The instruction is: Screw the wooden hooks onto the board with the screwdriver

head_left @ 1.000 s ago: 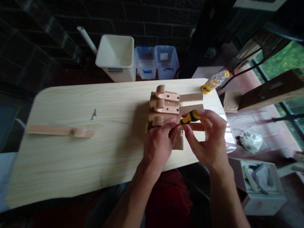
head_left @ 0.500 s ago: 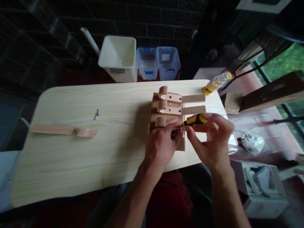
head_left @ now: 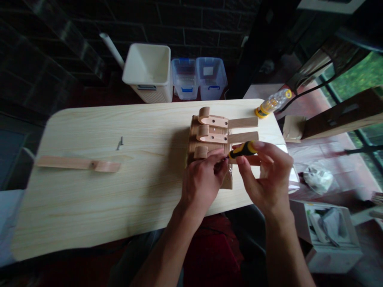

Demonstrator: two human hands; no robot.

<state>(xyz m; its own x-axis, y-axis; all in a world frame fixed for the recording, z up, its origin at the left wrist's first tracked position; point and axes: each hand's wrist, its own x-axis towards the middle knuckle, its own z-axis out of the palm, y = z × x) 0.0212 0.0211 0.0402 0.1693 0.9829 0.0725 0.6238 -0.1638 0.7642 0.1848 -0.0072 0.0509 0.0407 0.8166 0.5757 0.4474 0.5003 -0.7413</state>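
Note:
My right hand grips the yellow and black handle of a screwdriver, which lies nearly level with its tip pointing left. The tip meets the fingers of my left hand, which are pinched together over a wooden hook. Whatever sits between those fingertips is hidden. This hook lies on a wooden board beside two other wooden hooks, each showing two dark screw heads. Part of the board is under my left hand.
On the table, a loose wooden strip lies at left, with screws near it. A clear bottle with yellow ends lies at the back right corner. Beyond the far edge stand a white bin and two clear boxes.
My right thumb has shifted slightly along the screwdriver handle, and the handle sits at a slightly different angle. My left hand stays in place over the hook. The whole view has drifted a little.

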